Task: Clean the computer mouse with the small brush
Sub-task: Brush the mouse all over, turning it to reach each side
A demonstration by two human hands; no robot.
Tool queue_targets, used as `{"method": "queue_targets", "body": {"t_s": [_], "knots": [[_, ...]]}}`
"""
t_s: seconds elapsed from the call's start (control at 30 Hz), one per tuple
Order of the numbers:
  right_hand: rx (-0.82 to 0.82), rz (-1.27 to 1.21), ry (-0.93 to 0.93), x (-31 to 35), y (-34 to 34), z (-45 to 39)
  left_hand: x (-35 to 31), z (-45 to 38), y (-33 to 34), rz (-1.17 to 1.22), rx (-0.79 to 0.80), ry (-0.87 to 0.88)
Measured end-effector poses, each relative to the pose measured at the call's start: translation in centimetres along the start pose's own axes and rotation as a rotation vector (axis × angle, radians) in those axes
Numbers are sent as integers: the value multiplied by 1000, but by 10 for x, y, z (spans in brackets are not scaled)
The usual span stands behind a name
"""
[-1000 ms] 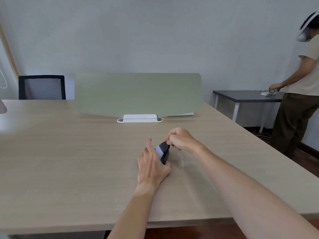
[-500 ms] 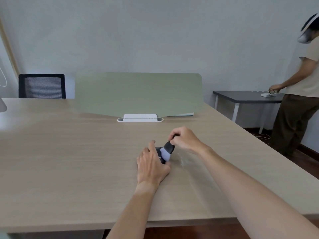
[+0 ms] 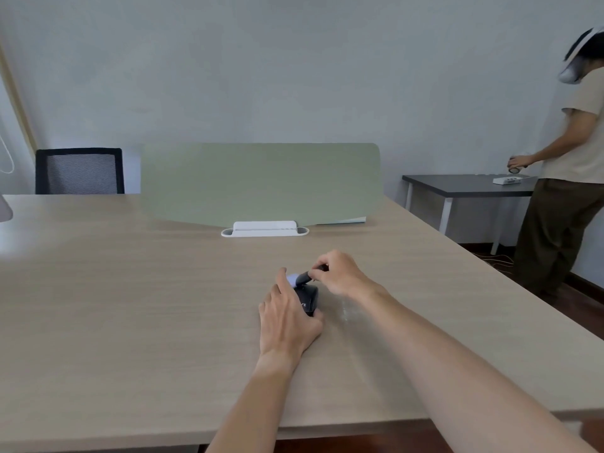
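A black computer mouse [image 3: 309,300] lies on the light wooden table [image 3: 130,305], near the middle. My left hand [image 3: 287,318] rests over its left side and holds it down, hiding much of it. My right hand [image 3: 340,276] pinches a small brush [image 3: 302,278] with a dark handle and pale bristles. The bristles touch the mouse's far end, close to my left fingertips.
A green divider panel [image 3: 261,181] in a white base [image 3: 264,229] stands behind the mouse. A black mesh chair [image 3: 78,171] is at the far left. To the right, another person [image 3: 568,178] stands at a dark side table [image 3: 464,184].
The brush has swept from the mouse's near right side toward its far end, with the bristles now pointing left. My left hand stays on the mouse.
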State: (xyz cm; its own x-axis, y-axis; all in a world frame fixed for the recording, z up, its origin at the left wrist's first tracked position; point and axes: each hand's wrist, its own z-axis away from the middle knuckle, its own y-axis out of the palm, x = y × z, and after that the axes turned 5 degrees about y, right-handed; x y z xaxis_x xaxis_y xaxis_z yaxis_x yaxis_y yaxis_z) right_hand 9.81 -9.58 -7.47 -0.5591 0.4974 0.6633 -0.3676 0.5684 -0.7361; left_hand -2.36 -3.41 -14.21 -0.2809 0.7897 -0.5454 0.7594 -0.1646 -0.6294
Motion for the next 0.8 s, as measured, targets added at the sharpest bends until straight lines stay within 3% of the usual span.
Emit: {"method": "queue_targets", "body": {"t_s": [0.27, 0.43, 0.63, 0.7, 0.8], "knots": [[-128, 377, 83, 13, -26, -5, -1, 0, 0, -2, 0, -14], [-108, 133, 111, 11, -18, -10, -2, -1, 0, -18, -3, -17], [-108, 265, 142, -8, -36, -4, -1, 0, 0, -18, -7, -12], [-130, 126, 127, -7, -44, -2, -1, -1, 0, -29, -1, -10], [27, -180, 86, -3, -48, 8, -1, -1, -1, 1, 6, -15]]}}
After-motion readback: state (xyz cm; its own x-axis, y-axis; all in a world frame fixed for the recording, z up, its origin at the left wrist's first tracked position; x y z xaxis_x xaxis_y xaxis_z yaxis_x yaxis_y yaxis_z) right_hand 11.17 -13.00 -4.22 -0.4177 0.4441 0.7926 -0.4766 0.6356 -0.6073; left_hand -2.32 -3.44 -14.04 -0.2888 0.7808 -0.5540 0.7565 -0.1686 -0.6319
